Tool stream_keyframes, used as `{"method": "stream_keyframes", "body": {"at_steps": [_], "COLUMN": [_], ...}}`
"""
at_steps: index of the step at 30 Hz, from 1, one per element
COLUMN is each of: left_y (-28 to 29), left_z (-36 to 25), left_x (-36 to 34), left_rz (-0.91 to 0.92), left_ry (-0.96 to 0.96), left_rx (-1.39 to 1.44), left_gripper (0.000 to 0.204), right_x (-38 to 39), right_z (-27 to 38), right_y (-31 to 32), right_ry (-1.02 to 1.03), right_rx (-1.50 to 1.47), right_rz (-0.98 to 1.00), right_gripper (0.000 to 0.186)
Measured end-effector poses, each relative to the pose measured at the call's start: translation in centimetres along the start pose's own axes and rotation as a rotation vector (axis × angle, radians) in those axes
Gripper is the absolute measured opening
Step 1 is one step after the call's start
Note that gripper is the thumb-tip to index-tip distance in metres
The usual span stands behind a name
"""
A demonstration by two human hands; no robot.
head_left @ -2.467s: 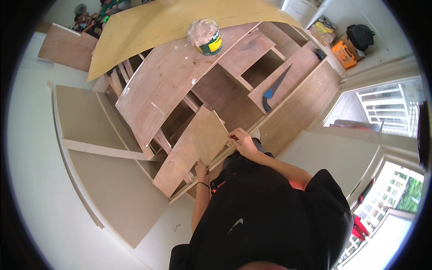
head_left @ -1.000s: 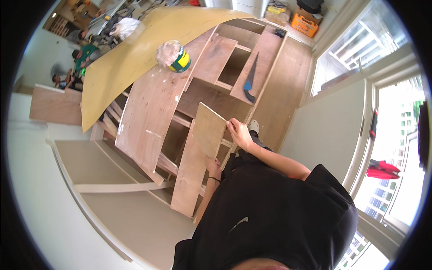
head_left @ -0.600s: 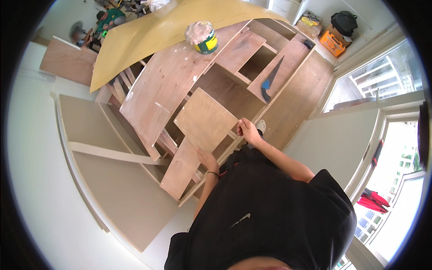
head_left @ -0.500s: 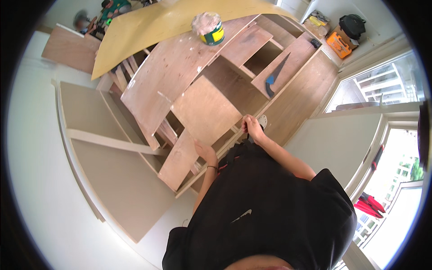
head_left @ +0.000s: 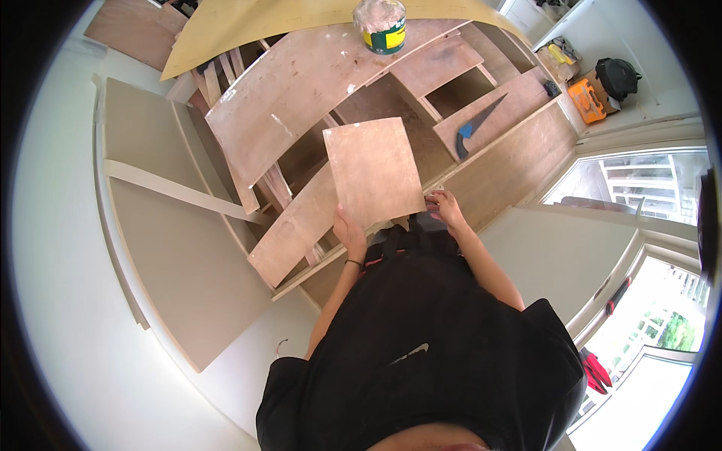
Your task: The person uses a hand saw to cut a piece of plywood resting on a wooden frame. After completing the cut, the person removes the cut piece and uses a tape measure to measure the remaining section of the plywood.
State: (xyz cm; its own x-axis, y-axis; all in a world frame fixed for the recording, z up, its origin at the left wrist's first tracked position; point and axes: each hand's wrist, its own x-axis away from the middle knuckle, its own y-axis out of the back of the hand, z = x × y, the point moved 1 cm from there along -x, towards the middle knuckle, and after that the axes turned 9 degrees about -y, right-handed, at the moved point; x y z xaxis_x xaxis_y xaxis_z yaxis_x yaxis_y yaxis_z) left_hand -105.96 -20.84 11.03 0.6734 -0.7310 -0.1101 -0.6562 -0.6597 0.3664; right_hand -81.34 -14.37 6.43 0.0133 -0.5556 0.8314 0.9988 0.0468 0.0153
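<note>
A squarish plywood panel (head_left: pixel 374 171) is in front of me, its lower left edge held in my left hand (head_left: pixel 350 231), with the fingers partly hidden behind it. My right hand (head_left: pixel 449 210) is beside the panel's lower right corner. Its fingers are bent together; whatever is between them is too small to make out. Below the panel, close to my waist, is a dark pouch (head_left: pixel 429 224). A longer plywood strip (head_left: pixel 295 224) lies on the wooden frame to the left, partly covered by the panel.
A large plywood sheet (head_left: pixel 301 94) carries a green and yellow bucket (head_left: pixel 385 37). A blue-and-black handsaw (head_left: pixel 475 129) rests on a board to the right. An orange case (head_left: pixel 587 101) and black bag (head_left: pixel 618 78) stand far right. Grey panels (head_left: pixel 173 278) lean at the left.
The squarish panel has turned and is raised more squarely before me, my left hand now at its side edge. My right hand has moved slightly right, its fingers less tightly curled. The view has shifted.
</note>
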Motion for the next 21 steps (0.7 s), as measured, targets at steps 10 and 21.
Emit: {"method": "stream_keyframes", "body": {"at_steps": [10,21], "left_y": [-1.8,-8.4], "left_z": [-0.2,-3.2], "left_x": [-0.5,-5.5], "left_rz": [0.106,0.460], "left_ry": [0.043,0.007], "left_rx": [0.076,-0.072], "left_gripper": [0.055,0.050], "right_x": [-0.7,-8.8], "right_z": [3.3,16.2], "right_y": [-1.2,7.6], "right_ry": [0.078,0.524], "right_rx": [-0.258,0.277], "right_rz": [0.287,-0.234], "right_gripper": [0.056,0.048]}}
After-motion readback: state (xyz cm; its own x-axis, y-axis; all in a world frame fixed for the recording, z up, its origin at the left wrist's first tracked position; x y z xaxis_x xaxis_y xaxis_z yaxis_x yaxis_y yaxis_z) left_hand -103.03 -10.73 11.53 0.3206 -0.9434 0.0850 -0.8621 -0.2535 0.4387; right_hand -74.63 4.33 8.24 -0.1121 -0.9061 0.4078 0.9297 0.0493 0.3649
